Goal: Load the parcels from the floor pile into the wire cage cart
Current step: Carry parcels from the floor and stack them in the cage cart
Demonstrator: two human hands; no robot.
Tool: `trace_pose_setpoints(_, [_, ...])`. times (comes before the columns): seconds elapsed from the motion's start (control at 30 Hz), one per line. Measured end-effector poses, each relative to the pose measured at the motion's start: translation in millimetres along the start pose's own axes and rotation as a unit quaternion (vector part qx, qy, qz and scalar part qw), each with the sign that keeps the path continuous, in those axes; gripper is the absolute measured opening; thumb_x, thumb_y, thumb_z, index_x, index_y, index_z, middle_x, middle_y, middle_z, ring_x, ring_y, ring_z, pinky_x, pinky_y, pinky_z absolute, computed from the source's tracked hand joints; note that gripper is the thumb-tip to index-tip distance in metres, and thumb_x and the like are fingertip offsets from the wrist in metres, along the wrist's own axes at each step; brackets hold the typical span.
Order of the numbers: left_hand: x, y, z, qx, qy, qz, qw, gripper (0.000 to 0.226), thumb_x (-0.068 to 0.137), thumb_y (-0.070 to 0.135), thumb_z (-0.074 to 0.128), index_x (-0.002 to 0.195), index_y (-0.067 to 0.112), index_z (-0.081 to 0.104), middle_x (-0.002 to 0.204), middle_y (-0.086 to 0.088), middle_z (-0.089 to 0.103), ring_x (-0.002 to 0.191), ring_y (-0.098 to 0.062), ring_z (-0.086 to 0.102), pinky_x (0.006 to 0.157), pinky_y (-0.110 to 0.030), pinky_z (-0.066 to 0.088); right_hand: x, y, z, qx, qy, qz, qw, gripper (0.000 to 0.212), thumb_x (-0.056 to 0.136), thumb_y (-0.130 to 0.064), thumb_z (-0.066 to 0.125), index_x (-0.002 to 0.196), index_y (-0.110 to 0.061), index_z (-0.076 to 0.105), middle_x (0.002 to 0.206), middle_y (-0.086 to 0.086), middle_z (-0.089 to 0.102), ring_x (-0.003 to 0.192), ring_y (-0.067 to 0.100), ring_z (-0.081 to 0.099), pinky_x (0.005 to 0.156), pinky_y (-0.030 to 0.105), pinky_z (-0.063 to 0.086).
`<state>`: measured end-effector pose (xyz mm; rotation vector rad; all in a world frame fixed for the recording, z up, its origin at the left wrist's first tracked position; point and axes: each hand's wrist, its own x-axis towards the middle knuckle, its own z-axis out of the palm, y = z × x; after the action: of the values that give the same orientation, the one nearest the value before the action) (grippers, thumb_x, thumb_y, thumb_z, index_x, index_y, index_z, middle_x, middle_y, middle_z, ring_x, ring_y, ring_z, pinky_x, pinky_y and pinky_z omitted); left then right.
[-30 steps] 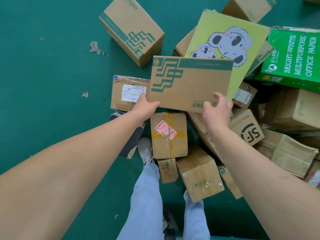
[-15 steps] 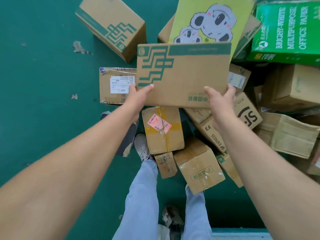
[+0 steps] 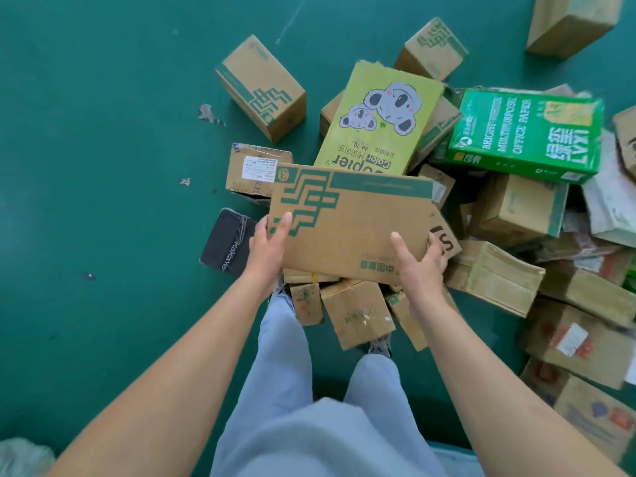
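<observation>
A flat brown parcel with green printing [image 3: 358, 215] is held up above the floor pile. My left hand [image 3: 268, 242] grips its near left corner, thumb on top. My right hand [image 3: 418, 261] grips its near right corner, fingers wrapped round the edge. Below and behind it lies the pile of parcels: a yellow-green box with koala drawings [image 3: 378, 115], a green office-paper box [image 3: 526, 132], and several brown cartons [image 3: 358, 313]. The wire cage cart is not in view.
The green floor [image 3: 103, 166] stretches to the left. A black packet [image 3: 229, 244] lies by my left hand. Two brown boxes with green marks [image 3: 261, 87] stand apart at the back. My legs in light trousers [image 3: 309, 390] stand at the pile's near edge.
The parcel has come up and towards me in both hands. My view has pulled back, so more of the pile and floor shows.
</observation>
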<state>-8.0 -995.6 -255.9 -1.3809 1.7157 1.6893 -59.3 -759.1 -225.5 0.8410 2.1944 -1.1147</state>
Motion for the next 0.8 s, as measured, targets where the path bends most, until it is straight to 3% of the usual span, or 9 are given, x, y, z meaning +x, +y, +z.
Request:
trace_pose_setpoints(0.07, [-44.7, 0.3, 6.5, -0.012, 0.023, 0.025, 0.999, 0.073, 0.088, 0.076, 0.056, 0.146, 0.035, 0.038, 0.137, 0.008, 0.052, 0.118, -0.013, 0.055, 0.09, -0.036, 0.05, -15.9, 7.6, -31.0, 0.028, -0.034, 0.01, 0.999, 0.081, 0.091, -0.064, 0.063, 0.153, -0.035, 0.02, 0.147, 0.001, 0.037, 0.124, 0.023, 0.051, 0.089, 0.041, 0.053])
trace_pose_setpoints(0.13, [-87.0, 1.3, 16.3, -0.022, 0.067, 0.054, 0.996, 0.056, 0.092, 0.069, 0.056, 0.13, 0.029, 0.044, 0.123, 0.008, 0.059, 0.111, -0.012, 0.059, 0.083, -0.037, 0.051, -29.5, 13.6, -65.2, 0.06, -0.079, 0.028, 0.995, 0.073, 0.093, -0.066, 0.058, 0.147, -0.031, 0.021, 0.133, 0.003, 0.047, 0.105, 0.016, 0.055, 0.069, 0.032, 0.046])
trace_pose_setpoints(0.23, [-148.3, -1.0, 28.1, -0.021, 0.135, 0.082, 0.987, 0.064, 0.088, 0.077, 0.053, 0.119, 0.021, 0.046, 0.116, 0.002, 0.062, 0.107, -0.017, 0.06, 0.085, -0.039, 0.05, -41.6, 25.9, -117.7, 0.102, -0.126, 0.027, 0.986, 0.067, 0.093, -0.076, 0.046, 0.136, -0.029, 0.027, 0.129, 0.003, 0.052, 0.107, 0.018, 0.053, 0.084, 0.04, 0.045])
trace_pose_setpoints(0.3, [-192.8, -2.9, 36.8, -0.014, 0.152, 0.099, 0.983, 0.077, 0.082, 0.086, 0.048, 0.127, 0.023, 0.044, 0.122, 0.0, 0.06, 0.109, -0.016, 0.059, 0.088, -0.039, 0.049, -50.0, 29.3, -150.3, 0.094, -0.161, -0.001, 0.982, 0.084, 0.086, -0.087, 0.039, 0.149, -0.034, 0.026, 0.147, 0.002, 0.047, 0.13, 0.026, 0.047, 0.107, 0.053, 0.039])
trace_pose_setpoints(0.37, [-222.5, -7.9, 43.1, -0.007, 0.146, 0.102, 0.984, 0.083, 0.08, 0.09, 0.044, 0.141, 0.033, 0.042, 0.133, 0.0, 0.051, 0.115, -0.015, 0.053, 0.097, -0.042, 0.045, -58.7, 31.0, -171.3, 0.063, -0.201, -0.002, 0.978, 0.103, 0.073, -0.098, 0.036, 0.158, -0.042, 0.019, 0.161, -0.002, 0.035, 0.146, 0.031, 0.035, 0.117, 0.062, 0.029])
trace_pose_setpoints(0.5, [-276.2, -26.9, 52.4, -0.062, 0.168, 0.086, 0.98, 0.08, 0.078, 0.091, 0.048, 0.133, 0.032, 0.047, 0.131, 0.0, 0.054, 0.117, -0.017, 0.056, 0.102, -0.045, 0.047, -78.3, 33.7, -196.8, 0.039, -0.237, 0.016, 0.971, 0.095, 0.08, -0.091, 0.042, 0.155, -0.037, 0.024, 0.146, 0.001, 0.044, 0.135, 0.036, 0.045, 0.102, 0.059, 0.042])
trace_pose_setpoints(0.6, [-304.1, -48.5, 55.5, -0.104, 0.198, 0.06, 0.973, 0.071, 0.084, 0.084, 0.047, 0.12, 0.023, 0.044, 0.115, 0.0, 0.061, 0.106, -0.019, 0.06, 0.089, -0.043, 0.051, -87.4, 38.3, -201.6, 0.039, -0.254, 0.011, 0.966, 0.088, 0.079, -0.092, 0.044, 0.145, -0.035, 0.03, 0.132, 0.001, 0.051, 0.124, 0.032, 0.051, 0.102, 0.058, 0.044])
trace_pose_setpoints(0.7, [-325.8, -76.4, 56.9, -0.148, 0.227, 0.025, 0.962, 0.074, 0.087, 0.083, 0.044, 0.118, 0.016, 0.042, 0.11, -0.003, 0.058, 0.098, -0.018, 0.056, 0.072, -0.036, 0.043, -94.3, 39.9, -201.3, 0.006, -0.267, -0.004, 0.964, 0.099, 0.074, -0.096, 0.043, 0.149, -0.034, 0.029, 0.132, 0.0, 0.052, 0.118, 0.027, 0.052, 0.105, 0.056, 0.044])
trace_pose_setpoints(0.8, [-342.7, -113.7, 54.7, -0.205, 0.256, 0.009, 0.945, 0.074, 0.088, 0.083, 0.042, 0.125, 0.019, 0.043, 0.119, 0.001, 0.058, 0.108, -0.016, 0.055, 0.084, -0.037, 0.039, -101.9, 35.6, -194.5, -0.028, -0.292, -0.044, 0.955, 0.067, 0.093, -0.072, 0.052, 0.139, -0.028, 0.032, 0.121, 0.001, 0.054, 0.106, 0.02, 0.055, 0.094, 0.047, 0.049])
